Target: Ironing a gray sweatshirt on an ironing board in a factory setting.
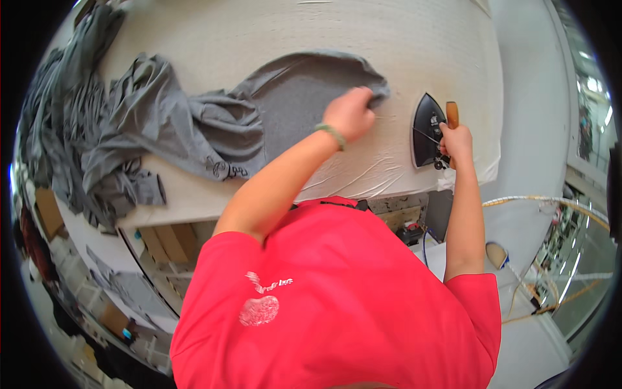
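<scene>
A grey garment (291, 97) lies across the cream-covered ironing table (440, 39). Its right part is spread fairly flat, while the middle is bunched in folds, with dark lettering near the front edge. My left hand (350, 115), a green band at its wrist, is closed on the garment's right end; the fingertips are partly hidden. To the right, my right hand (457, 144) grips the wooden-handled iron (424, 133). The iron rests on the table cover with its tip pointing away from me, apart from the garment.
More grey garments (55, 110) are heaped at the table's left end, some hanging over the edge. Cardboard boxes (170, 242) sit under the table. Hoses (544, 200) run off to the right. A pale panel (531, 97) stands beyond the table's right edge.
</scene>
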{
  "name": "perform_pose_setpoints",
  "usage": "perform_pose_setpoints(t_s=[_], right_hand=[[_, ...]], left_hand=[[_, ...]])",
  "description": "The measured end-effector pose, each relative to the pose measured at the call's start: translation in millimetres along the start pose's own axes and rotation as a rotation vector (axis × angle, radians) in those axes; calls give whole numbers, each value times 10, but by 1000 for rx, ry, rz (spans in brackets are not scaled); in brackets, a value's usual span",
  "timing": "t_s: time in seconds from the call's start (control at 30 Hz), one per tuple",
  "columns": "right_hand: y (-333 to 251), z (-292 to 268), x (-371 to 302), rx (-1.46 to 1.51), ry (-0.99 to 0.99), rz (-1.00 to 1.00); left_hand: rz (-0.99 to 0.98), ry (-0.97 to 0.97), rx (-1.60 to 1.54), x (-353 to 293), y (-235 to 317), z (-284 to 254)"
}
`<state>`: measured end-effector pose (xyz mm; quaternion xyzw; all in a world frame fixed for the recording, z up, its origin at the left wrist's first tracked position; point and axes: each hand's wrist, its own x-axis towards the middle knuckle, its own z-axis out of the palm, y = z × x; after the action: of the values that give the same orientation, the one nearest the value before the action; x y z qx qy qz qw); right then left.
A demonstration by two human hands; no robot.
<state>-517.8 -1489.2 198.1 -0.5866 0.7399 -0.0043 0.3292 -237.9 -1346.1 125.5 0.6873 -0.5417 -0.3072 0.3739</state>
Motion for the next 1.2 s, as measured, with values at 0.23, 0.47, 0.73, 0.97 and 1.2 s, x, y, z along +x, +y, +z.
perform_pose_setpoints(t_s=[0.23, 0.47, 0.73, 0.97, 1.2], right_hand=[[-345, 201, -278, -302, -56, -372], [-1807, 1298, -1681, -623, -539, -1028], [-3051, 2115, -2192, -647, -547, -1186], [-2117, 1285, -146, -631, -206, -859], [-328, -259, 1018, -527, 13, -458]], left_hand=[[-566, 824, -1198, -1880, -299, -1275], [-607, 1156, -1129, -2489, -164, -1005], [-462, 1253, -1172, -2915, -195, -843], [-382, 1199, -1605, -2659, -158, -760], [-669, 514, -722, -1332, -195, -1189]])
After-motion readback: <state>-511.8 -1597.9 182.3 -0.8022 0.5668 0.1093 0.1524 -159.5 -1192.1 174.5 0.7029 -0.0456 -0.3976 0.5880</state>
